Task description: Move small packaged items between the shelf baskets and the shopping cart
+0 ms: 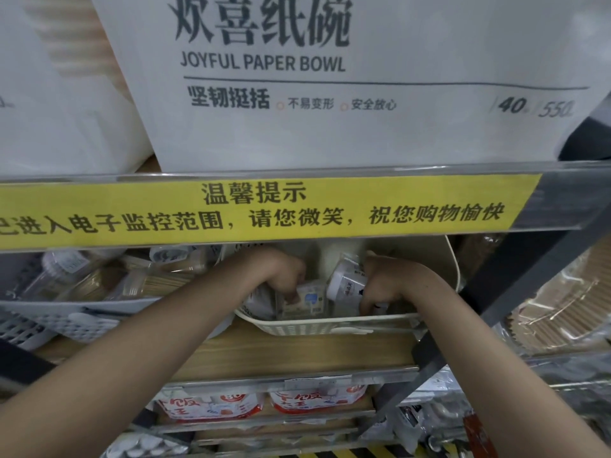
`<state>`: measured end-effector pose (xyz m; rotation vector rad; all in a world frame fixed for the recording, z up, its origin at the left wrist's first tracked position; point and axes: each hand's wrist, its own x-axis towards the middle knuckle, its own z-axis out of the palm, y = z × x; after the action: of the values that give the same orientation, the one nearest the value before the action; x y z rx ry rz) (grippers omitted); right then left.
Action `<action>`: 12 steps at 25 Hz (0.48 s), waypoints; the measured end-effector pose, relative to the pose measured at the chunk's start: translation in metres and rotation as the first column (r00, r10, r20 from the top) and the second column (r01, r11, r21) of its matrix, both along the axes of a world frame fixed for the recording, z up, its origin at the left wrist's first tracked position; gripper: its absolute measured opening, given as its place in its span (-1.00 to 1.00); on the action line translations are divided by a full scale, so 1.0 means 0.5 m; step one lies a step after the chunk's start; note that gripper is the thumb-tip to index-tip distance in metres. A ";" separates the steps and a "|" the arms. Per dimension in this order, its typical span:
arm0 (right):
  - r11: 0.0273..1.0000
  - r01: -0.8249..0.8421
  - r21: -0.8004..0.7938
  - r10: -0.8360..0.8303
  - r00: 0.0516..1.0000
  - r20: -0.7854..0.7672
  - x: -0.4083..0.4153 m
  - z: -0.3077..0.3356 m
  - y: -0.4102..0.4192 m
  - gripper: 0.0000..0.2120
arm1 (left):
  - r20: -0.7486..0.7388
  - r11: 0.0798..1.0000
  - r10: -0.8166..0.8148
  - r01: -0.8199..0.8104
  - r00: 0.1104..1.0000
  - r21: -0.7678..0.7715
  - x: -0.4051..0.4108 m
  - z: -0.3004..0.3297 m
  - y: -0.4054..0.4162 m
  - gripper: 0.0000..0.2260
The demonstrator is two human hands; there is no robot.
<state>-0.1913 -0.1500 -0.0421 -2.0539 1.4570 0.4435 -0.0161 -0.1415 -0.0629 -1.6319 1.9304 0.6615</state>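
- small clear box (305,300) with a blue-and-white label sits in the cream basket (317,327), left of centre, just under the left hand (287,276)
- left hand fingers curled down onto the box top edge, pinching it; fingertips partly hidden behind the box
- white packet (345,282) stands tilted in the same basket, right of the box, touching the right hand (383,285)
- right hand curled round the packet's right side, fingers reaching down to the basket floor; what lies under the fingertips can't be made out
- both forearms reach in under the yellow notice strip (258,209) on the shelf edge
- grey basket (66,320) to the left holds clear tubs of toothpicks (158,279)
- above the strip: white paper bowl pack (330,94) marked JOYFUL PAPER BOWL
- shelf below: red-and-white packs (317,399)
- right of the upright: stacked brown paper cups (562,312) in clear wrap
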 end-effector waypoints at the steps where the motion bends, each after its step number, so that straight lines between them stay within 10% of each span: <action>1: 0.999 0.034 0.004 -0.034 0.999 0.038 -0.002 0.003 0.001 -0.32 | -0.017 0.999 0.030 -0.030 0.999 -0.034 0.002 0.005 0.002 -0.62; 12: 0.966 0.256 -0.023 -0.192 0.777 0.599 -0.031 0.007 0.017 -0.39 | -0.431 0.896 0.207 -0.347 0.878 -0.277 0.039 0.091 0.078 -0.74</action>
<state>-0.2070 -0.1415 -0.0383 -1.8180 1.3120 -0.3660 0.0035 -0.1024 -0.0175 -2.1696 2.2071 0.8544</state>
